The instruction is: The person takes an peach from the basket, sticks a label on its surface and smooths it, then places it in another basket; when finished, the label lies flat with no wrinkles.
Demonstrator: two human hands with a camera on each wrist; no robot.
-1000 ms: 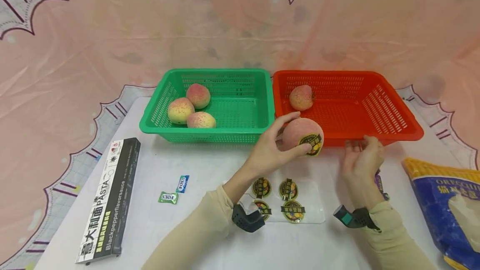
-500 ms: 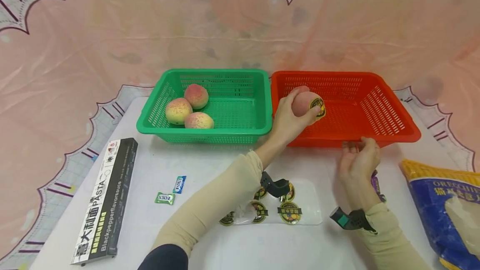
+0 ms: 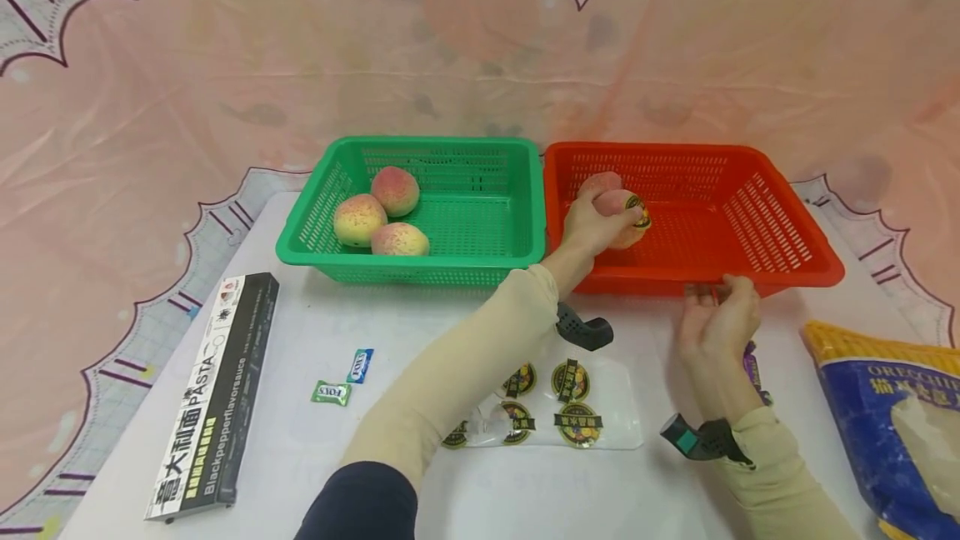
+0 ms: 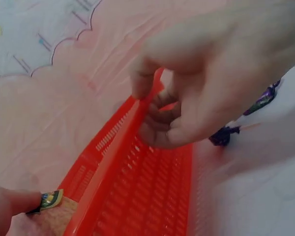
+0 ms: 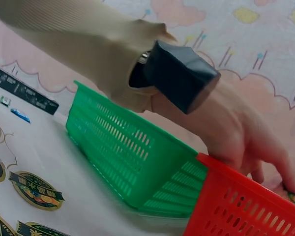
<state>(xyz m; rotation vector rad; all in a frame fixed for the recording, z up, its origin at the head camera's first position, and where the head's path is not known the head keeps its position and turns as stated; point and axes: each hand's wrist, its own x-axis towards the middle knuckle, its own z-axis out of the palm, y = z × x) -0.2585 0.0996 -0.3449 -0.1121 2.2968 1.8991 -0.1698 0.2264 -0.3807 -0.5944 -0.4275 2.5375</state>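
My left hand [image 3: 592,227] reaches into the red basket [image 3: 750,273] and holds a peach [image 3: 613,203] low inside it. The thumb lies on a round black-and-gold sticker [image 3: 637,208] on that peach; in the left wrist view, the thumb [image 4: 14,200] and sticker show at the lower left. Another peach [image 3: 597,182] shows partly behind the held one. My right hand [image 3: 720,319] grips the front rim of the red basket, thumb over the top and fingers beneath. The left wrist view shows this grip close up. Three peaches [image 3: 395,190] lie in the green basket [image 3: 450,261] alongside.
A clear sheet of round stickers [image 3: 579,425] lies in front of the baskets. Two small wrapped candies [image 3: 331,392] and a long pasta box [image 3: 213,394] are at left. A blue-and-yellow pasta bag [image 3: 892,415] stands at right. Purple-wrapped sweets [image 4: 221,136] lie beside my right hand.
My left hand has carried the stickered peach from in front of the red basket up over its rim and down inside, beside the other peach. My right hand stays at the rim.
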